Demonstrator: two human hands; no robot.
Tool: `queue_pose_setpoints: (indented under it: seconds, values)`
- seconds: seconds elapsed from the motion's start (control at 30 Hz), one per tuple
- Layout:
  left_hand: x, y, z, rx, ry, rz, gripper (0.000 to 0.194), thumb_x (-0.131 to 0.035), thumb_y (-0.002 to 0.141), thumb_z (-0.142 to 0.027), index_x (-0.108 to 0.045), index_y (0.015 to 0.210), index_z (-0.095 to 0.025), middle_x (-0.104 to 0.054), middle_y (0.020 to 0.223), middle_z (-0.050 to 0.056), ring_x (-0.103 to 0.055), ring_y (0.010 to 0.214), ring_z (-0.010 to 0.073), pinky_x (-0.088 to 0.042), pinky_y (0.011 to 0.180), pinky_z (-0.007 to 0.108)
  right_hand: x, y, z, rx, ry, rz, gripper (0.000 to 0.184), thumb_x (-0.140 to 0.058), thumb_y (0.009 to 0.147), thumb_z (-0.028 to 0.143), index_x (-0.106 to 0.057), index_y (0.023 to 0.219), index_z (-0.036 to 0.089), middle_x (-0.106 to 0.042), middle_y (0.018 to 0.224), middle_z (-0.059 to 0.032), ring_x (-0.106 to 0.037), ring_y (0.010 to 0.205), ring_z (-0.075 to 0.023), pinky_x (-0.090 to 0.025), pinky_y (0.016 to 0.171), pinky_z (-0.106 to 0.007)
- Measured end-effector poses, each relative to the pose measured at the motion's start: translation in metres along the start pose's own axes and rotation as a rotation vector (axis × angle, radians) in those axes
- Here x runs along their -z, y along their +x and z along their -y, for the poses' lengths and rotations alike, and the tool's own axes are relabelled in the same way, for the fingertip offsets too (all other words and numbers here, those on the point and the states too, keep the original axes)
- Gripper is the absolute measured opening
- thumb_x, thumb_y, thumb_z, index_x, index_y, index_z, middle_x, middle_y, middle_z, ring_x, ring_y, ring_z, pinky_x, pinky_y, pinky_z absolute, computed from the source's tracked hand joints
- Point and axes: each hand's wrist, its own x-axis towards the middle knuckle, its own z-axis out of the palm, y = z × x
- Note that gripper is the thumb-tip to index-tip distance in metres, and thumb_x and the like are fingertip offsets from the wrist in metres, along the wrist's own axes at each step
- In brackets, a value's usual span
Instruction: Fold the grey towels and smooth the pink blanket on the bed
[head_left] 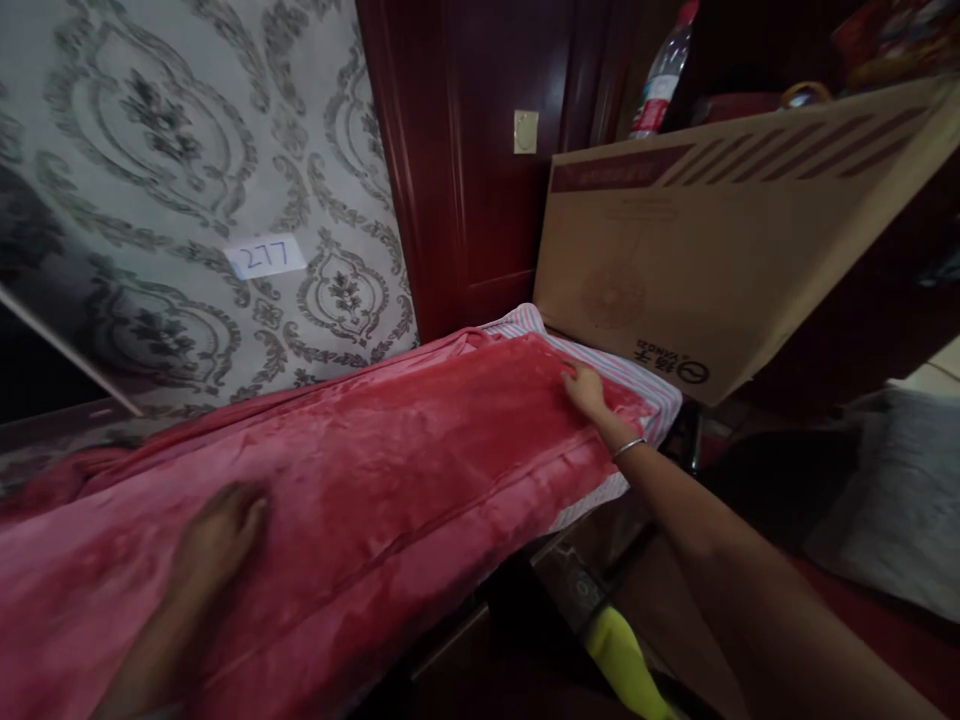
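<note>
A red plush blanket (390, 470) lies spread along a narrow surface, over a striped cloth (637, 385) that shows at its far end. My left hand (221, 525) rests flat on the blanket near its front left, fingers stretched out, somewhat blurred. My right hand (585, 390) reaches to the far right end, a bangle on its wrist. Its fingers press down on the blanket's edge beside the striped cloth.
A large cardboard box (712, 260) leans just behind the right hand. Patterned wallpaper with a label reading 277 (266, 256) stands at the back left, a dark red wooden door (480, 150) in the middle. A plastic bottle (664, 70) stands above the box. A grey cushion (892, 500) lies right.
</note>
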Motion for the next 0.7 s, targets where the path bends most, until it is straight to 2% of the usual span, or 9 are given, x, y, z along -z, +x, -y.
queue_pose_setpoints:
  seconds: [0.1,0.17,0.27,0.33,0.47,0.6,0.7]
  values:
    - [-0.019,0.023,-0.058,-0.172,-0.039,0.038,0.058,-0.037,0.085,-0.052,-0.07,0.119,-0.017,-0.068,0.136,0.013,-0.058,0.134,0.0332,-0.045,0.116,0.049,0.019,0.013,-0.033,-0.158,-0.072,-0.055,0.06,-0.037,0.092,0.016,-0.05,0.148,-0.004,-0.058,0.144,-0.0254,-0.055,0.135,-0.0319,-0.041,0.115,-0.043]
    - [-0.031,0.038,-0.091,-0.258,-0.05,0.063,0.057,-0.039,0.089,-0.048,-0.067,0.126,-0.015,-0.065,0.141,0.015,-0.056,0.136,0.0316,-0.044,0.117,0.048,0.022,0.02,-0.048,-0.245,-0.107,-0.045,0.061,-0.04,0.092,0.018,-0.049,0.15,-0.001,-0.061,0.141,-0.0241,-0.057,0.133,-0.0324,-0.043,0.113,-0.043]
    - [-0.047,0.054,-0.13,-0.358,-0.038,0.11,0.057,-0.04,0.095,-0.044,-0.062,0.138,-0.014,-0.06,0.147,0.015,-0.052,0.14,0.0298,-0.041,0.119,0.047,0.02,0.032,-0.063,-0.349,-0.144,0.009,0.06,-0.045,0.093,0.023,-0.052,0.15,0.006,-0.065,0.136,-0.0224,-0.062,0.126,-0.0329,-0.049,0.106,-0.043]
    - [-0.059,0.056,-0.149,-0.411,-0.01,0.149,0.058,-0.041,0.097,-0.043,-0.057,0.145,-0.015,-0.055,0.153,0.015,-0.047,0.145,0.0303,-0.037,0.121,0.049,0.017,0.041,-0.069,-0.388,-0.158,0.057,0.054,-0.045,0.095,0.026,-0.059,0.145,0.009,-0.066,0.134,-0.0214,-0.064,0.122,-0.0324,-0.051,0.102,-0.041]
    - [-0.081,0.043,-0.169,-0.481,0.071,0.134,0.057,-0.046,0.098,-0.044,-0.054,0.149,-0.022,-0.046,0.16,0.015,-0.039,0.15,0.035,-0.034,0.119,0.061,0.012,0.064,-0.077,-0.39,-0.171,0.152,0.044,-0.045,0.098,0.031,-0.073,0.125,0.012,-0.07,0.127,-0.0191,-0.067,0.117,-0.029,-0.051,0.094,-0.032]
    - [-0.087,0.034,-0.168,-0.499,0.111,0.115,0.058,-0.044,0.099,-0.045,-0.052,0.151,-0.021,-0.044,0.16,0.017,-0.039,0.15,0.037,-0.035,0.117,0.064,0.006,0.087,-0.08,-0.354,-0.169,0.235,0.041,-0.049,0.099,0.035,-0.076,0.117,0.01,-0.072,0.123,-0.0193,-0.068,0.112,-0.027,-0.05,0.089,-0.028]
    - [-0.087,0.034,-0.163,-0.511,0.113,0.101,0.058,-0.043,0.099,-0.044,-0.051,0.152,-0.022,-0.045,0.159,0.015,-0.04,0.15,0.0355,-0.036,0.118,0.062,-0.001,0.102,-0.077,-0.314,-0.144,0.28,0.036,-0.053,0.098,0.033,-0.077,0.111,0.009,-0.074,0.118,-0.0184,-0.07,0.104,-0.024,-0.049,0.083,-0.025]
